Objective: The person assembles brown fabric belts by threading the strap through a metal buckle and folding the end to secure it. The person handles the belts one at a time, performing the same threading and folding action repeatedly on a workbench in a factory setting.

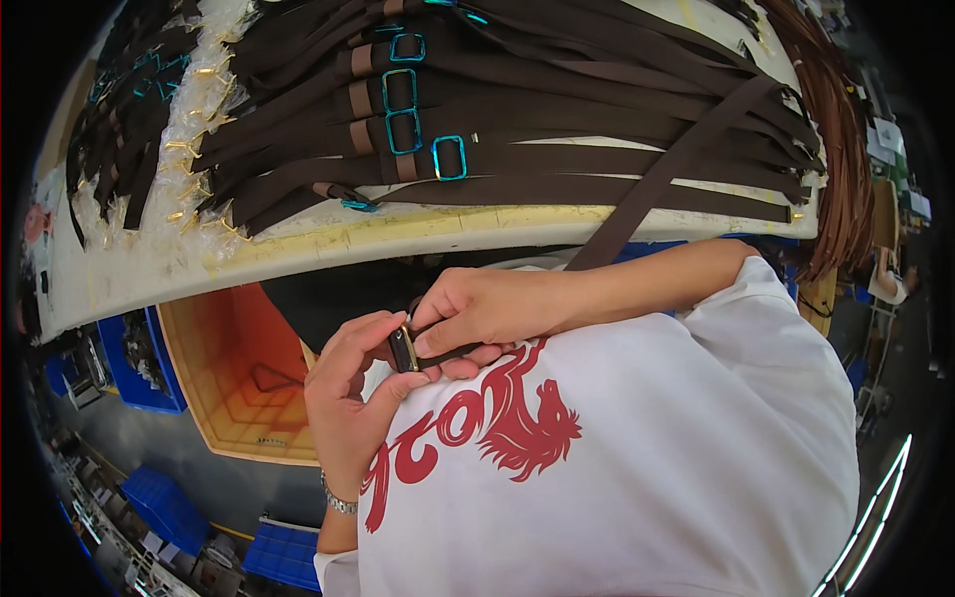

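Observation:
Close to my chest, both hands work on a small gold-edged metal buckle (404, 348) with dark strap in it. My left hand (348, 373) pinches the buckle from the left, thumb below and fingers above. From the right, my right hand (477, 308) presses thumb and fingers on the dark strap beside the buckle. A long dark brown strap (657, 179) slants down off the table and passes behind my right forearm; whether it is the same strap cannot be seen. Several more dark straps (587, 109) lie across the table, with blue-filmed rectangular buckles (450, 157) and brown loops on them.
The white table's front edge (468, 231) curves just beyond my hands. Clear plastic wrap with gold hardware (189, 129) lies at the left. Below the table stands an orange bin (234, 373), with blue crates (164, 507) farther off. Brown straps (821, 149) hang at the right.

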A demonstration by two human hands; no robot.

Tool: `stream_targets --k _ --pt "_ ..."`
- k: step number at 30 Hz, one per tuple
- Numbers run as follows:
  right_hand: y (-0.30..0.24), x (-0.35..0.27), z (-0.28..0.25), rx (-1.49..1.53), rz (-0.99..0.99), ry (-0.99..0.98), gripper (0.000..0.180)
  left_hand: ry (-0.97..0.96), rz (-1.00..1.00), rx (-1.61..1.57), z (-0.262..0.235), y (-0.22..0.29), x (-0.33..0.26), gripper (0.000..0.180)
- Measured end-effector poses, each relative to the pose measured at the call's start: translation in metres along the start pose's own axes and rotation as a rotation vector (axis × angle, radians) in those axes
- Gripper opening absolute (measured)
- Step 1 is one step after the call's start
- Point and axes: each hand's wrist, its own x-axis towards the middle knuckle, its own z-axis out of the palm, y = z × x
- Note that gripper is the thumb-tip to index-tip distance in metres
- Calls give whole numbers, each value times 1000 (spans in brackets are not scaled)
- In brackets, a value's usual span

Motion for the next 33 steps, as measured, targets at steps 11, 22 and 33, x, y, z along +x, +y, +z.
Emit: stream_targets --k 11,22,33 --pt "-18 -4 -9 -138 -70 11 34 -50 93 -173 -12 0 9 49" --pt "-13 -3 -6 -124 25 42 30 -93 21 -208 -7 -14 2 51" --pt "-8 2 2 -154 43 85 23 -34 156 66 -7 -11 -1 49"
